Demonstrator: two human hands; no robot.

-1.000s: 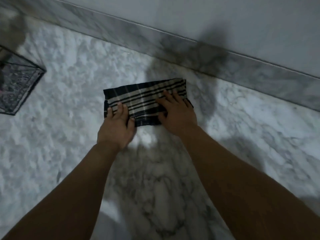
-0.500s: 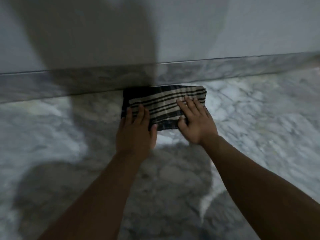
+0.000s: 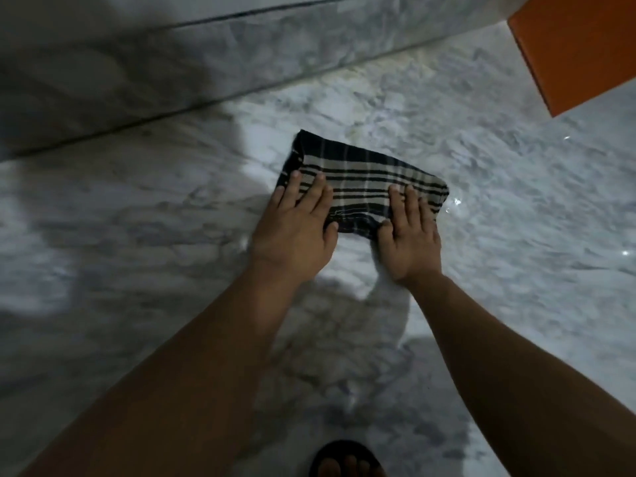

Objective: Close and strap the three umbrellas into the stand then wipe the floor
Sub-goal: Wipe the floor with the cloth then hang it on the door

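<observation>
A folded cloth [image 3: 361,179], dark with pale stripes, lies flat on the white marble floor [image 3: 137,235]. My left hand [image 3: 296,228] presses on the cloth's left end with straight fingers. My right hand [image 3: 409,235] presses flat on its right end, thumb at the near edge. Small bright water spots [image 3: 456,203] glint on the floor just right of the cloth. No umbrellas or stand are in view.
A marble skirting [image 3: 206,63] runs along the wall behind the cloth. An orange box or panel [image 3: 578,49] stands at the top right. My sandalled foot [image 3: 344,461] shows at the bottom edge.
Both hands have slid the cloth from against the skirting out and to the right across the floor. The view swung right; the black mesh stand left the frame and the orange object appeared.
</observation>
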